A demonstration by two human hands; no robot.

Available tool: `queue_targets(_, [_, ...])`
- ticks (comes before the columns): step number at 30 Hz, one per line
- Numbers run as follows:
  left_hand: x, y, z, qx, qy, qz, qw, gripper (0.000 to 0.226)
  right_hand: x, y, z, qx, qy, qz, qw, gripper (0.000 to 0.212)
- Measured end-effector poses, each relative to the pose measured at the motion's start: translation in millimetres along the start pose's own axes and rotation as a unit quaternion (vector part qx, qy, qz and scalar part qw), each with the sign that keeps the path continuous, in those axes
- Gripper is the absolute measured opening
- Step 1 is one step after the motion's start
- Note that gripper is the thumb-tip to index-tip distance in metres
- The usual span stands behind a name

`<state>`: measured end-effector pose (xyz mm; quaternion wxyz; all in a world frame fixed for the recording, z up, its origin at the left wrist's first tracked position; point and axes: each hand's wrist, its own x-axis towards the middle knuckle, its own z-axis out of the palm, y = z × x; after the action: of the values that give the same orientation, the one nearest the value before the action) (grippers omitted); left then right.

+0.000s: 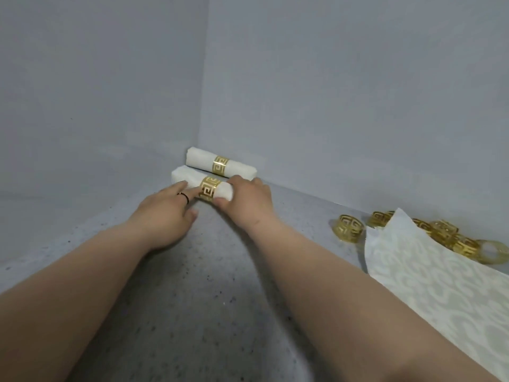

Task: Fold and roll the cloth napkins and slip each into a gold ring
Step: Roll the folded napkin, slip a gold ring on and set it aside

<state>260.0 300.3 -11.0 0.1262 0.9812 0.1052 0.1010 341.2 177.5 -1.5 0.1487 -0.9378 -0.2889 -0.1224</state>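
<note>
Two rolled white napkins lie in the far corner of the grey speckled counter (pixel 192 299). The rear roll (pixel 198 159) wears a gold ring (pixel 220 165) and lies against the wall. The front roll (pixel 184 176) also carries a gold ring (pixel 209 190). My right hand (pixel 248 197) grips the front roll's right end, thumb underneath. My left hand (pixel 168 213) has straight fingers touching the roll just left of its ring.
Several loose gold rings (pixel 348 226) lie along the right wall. A flat patterned white napkin (pixel 440 293) lies at the right, partly covering them. Grey walls meet in a corner behind the rolls.
</note>
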Motion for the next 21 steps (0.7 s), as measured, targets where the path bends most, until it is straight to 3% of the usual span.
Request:
queue_targets(6, [23, -24, 13, 0.041, -0.056, -0.027, 0.997, 0.049, 55, 3, 26, -0.011, 0.020, 0.003, 1.000, 0.039])
queue_targets(11, [25, -32, 17, 0.039, -0.068, -0.030, 0.996, 0.049, 60, 4, 27, 0.003, 0.006, 0.003, 1.000, 0.059])
queue_targets(15, [23, -31, 15, 0.034, -0.071, -0.025, 0.997, 0.049, 58, 17, 25, 0.010, -0.029, 0.021, 0.999, 0.052])
queue_targets(21, [22, -30, 15, 0.036, -0.071, -0.019, 0.997, 0.048, 74, 9, 34, -0.007, 0.003, 0.007, 1.000, 0.041])
